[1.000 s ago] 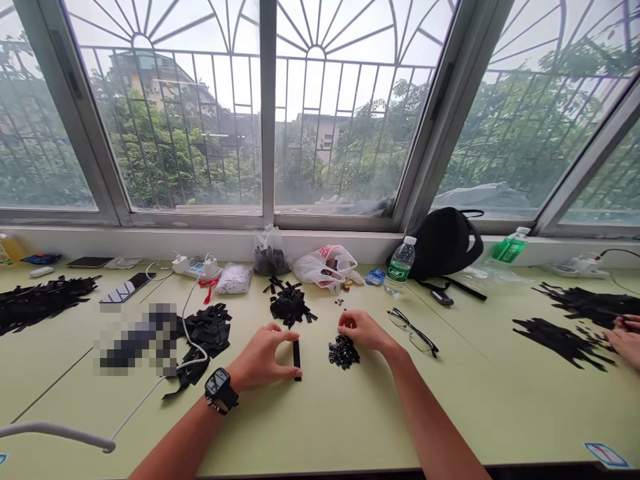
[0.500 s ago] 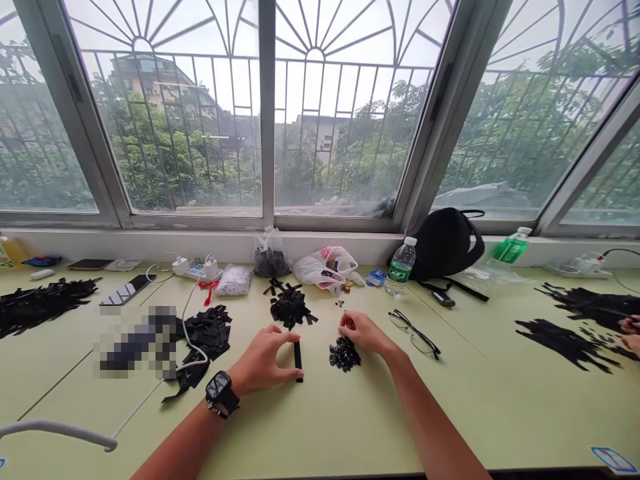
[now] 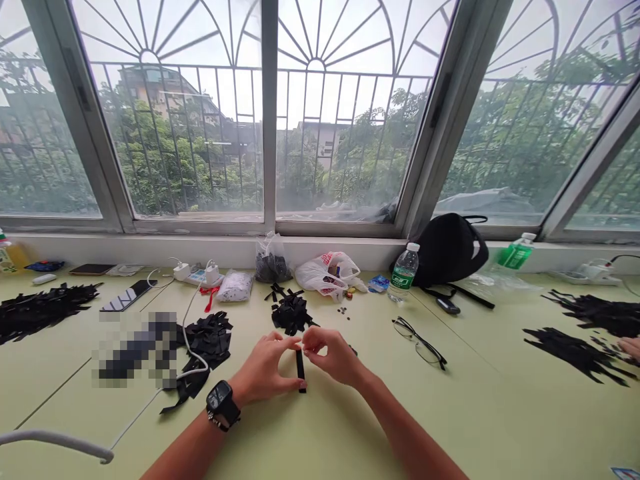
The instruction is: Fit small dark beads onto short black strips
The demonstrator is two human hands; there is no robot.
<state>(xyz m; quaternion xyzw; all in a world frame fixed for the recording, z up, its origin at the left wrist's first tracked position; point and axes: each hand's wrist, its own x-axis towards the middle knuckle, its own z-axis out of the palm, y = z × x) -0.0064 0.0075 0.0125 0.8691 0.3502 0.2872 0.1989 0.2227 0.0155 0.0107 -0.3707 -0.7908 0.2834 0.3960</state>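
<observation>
A narrow black strip [image 3: 301, 372] lies upright in the picture on the pale green table. My left hand [image 3: 267, 363], with a watch on the wrist, holds it by both ends between thumb and forefinger. At the strip's far end my right hand [image 3: 330, 355] is closed in a pinch, and whatever lies between its fingertips is too small to make out. A pile of small shiny black pieces [image 3: 354, 351] is almost wholly hidden behind the right hand. Just beyond both hands sits a heap of short black strips [image 3: 291, 313].
More black strips [image 3: 207, 340] lie to the left beside a white cable [image 3: 186, 320]. Glasses [image 3: 420, 341] rest on the right, with a water bottle [image 3: 404, 273] and a black bag [image 3: 450, 250] behind. Another person's hand [image 3: 631, 348] shows at the right edge.
My right hand has moved left from the pile of small black pieces to the strip's far end. The left hand keeps its hold on the strip.
</observation>
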